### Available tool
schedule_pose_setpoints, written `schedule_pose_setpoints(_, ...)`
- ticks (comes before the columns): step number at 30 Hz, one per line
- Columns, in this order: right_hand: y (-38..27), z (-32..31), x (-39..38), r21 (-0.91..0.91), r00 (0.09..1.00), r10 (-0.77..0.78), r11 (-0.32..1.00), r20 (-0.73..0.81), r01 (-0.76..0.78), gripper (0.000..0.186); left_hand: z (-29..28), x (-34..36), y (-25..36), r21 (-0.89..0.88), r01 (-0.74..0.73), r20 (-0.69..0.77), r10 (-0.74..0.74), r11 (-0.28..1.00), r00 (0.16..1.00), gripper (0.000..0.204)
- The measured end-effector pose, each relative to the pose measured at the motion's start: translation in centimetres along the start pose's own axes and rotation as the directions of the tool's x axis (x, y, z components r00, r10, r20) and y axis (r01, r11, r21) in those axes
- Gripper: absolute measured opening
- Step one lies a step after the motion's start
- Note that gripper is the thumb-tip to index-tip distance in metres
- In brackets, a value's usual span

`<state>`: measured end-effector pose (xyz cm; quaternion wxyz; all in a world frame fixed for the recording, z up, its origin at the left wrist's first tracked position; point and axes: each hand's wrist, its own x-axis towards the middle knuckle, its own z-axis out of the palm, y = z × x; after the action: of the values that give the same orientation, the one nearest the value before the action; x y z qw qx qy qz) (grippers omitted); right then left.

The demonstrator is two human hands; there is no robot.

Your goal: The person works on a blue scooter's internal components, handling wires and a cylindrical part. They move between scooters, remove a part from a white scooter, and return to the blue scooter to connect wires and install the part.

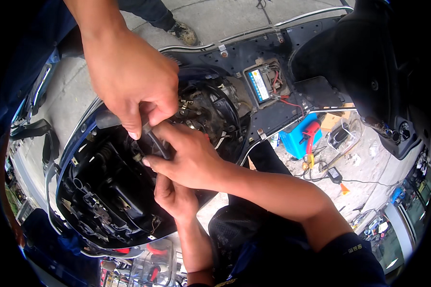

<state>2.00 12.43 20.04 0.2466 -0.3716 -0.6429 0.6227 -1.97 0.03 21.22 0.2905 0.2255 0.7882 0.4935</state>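
Note:
My right hand (191, 155) reaches in from the lower right, its thumb and fingers closed around a short black tube-like piece (159, 145). Just below it is my left hand (178, 198), fingers curled up against the engine bay; what they hold, if anything, is hidden. From the top left, another person's hand (129, 76) pinches close to the upper end of the black piece. A smoky grey cylindrical part (107, 119) shows beside that person's fingers. All three hands are over the opened body of a scooter (115, 186), whose dark inner parts are exposed.
A battery (259, 86) with red wires sits in the scooter's footboard. At the right, a red tool (311, 131) rests against a blue box (292, 141), near cables and a black adapter (334, 175). A clear bin (155, 263) stands below. Another person's shoe (183, 33) is at the top.

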Motion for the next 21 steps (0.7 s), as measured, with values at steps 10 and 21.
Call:
schedule_pose_setpoints(10,-3.2,-4.0,-2.4,-0.562,0.868,-0.325,0.665,0.375,0.491,0.027,0.8,0.0,-0.7,0.190,-0.031,-0.212,0.072,0.981,0.975,0.019)
schedule_pose_setpoints(21,0.2,-0.1,0.5,0.072,0.999,0.040,0.997,0.029,-0.042,0.050,0.0,0.3,0.1,-0.096,0.109,-0.071,-0.116,0.989,0.991,0.018)
